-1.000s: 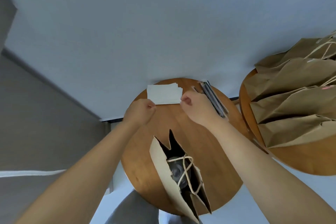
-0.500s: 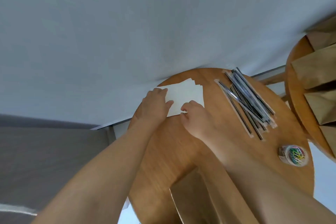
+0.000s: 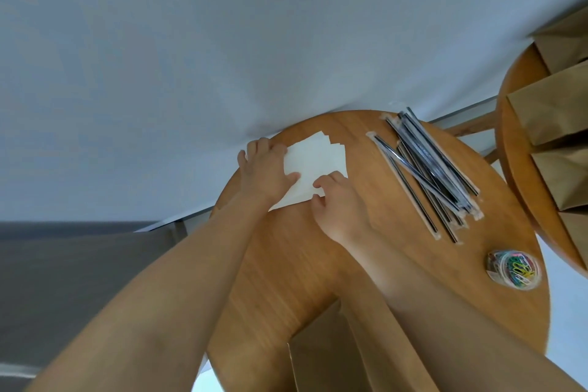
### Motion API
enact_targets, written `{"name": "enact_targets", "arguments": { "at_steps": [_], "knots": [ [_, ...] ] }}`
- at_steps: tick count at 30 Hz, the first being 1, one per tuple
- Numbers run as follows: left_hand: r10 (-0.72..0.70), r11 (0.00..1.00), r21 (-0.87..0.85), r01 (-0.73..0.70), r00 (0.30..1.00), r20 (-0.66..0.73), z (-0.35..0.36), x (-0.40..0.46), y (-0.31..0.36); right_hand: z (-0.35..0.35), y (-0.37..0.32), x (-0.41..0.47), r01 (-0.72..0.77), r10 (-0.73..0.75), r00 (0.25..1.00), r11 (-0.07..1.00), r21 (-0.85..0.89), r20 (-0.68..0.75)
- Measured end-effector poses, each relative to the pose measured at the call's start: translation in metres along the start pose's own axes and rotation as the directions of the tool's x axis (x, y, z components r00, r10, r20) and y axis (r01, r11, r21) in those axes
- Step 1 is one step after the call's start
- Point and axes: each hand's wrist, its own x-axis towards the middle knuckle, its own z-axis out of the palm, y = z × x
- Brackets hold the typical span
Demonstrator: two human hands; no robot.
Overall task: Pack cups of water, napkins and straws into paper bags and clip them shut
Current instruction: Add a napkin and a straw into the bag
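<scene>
The stack of thin white paper napkins (image 3: 313, 165) lies at the far left edge of the round wooden worktop (image 3: 286, 267), slightly fanned so that several corners show at its far end. Such sheets are probably very light, limp and inclined to cling together, so one is best peeled off at a loose corner or near edge while the rest of the stack is held down.

The left hand (image 3: 265, 173) lies over the left side of the stack, fingers fairly straight and spread, the thumb pressing flat on the top sheet; it pins rather than grips. The right hand (image 3: 337, 204) is at the near right edge, fingers curled, with thumb and forefinger meeting at the napkin edge; it seems to pinch a sheet, though whether it holds one or several cannot be told.

To the right lies a heap of black straws in clear wrappers (image 3: 429, 169), and nearer, a small clear tub of coloured paper clips (image 3: 512, 269). An open brown paper bag (image 3: 327, 356) stands at the near edge; more brown bags (image 3: 553, 124) rest on a second wooden worktop (image 3: 509, 137) at far right.
</scene>
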Motion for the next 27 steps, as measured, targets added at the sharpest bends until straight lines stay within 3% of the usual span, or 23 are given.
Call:
{"name": "enact_targets", "arguments": {
  "at_steps": [11,18,27],
  "knots": [
    [-0.048,0.999,-0.003,0.049,0.991,0.121,-0.003,0.007,0.0,0.003,0.001,-0.002,-0.001,0.002,0.999,0.999,0.035,-0.036],
    [-0.008,1.0,0.02,0.008,1.0,-0.002,-0.002,0.0,0.004,0.005,-0.001,0.001,-0.06,0.065,0.996,0.994,0.09,-0.058],
    [0.055,0.997,0.062,-0.053,0.998,-0.039,0.003,-0.01,0.001,0.01,0.003,-0.002,-0.207,0.224,0.974,0.947,0.247,-0.041]
  ]
}}
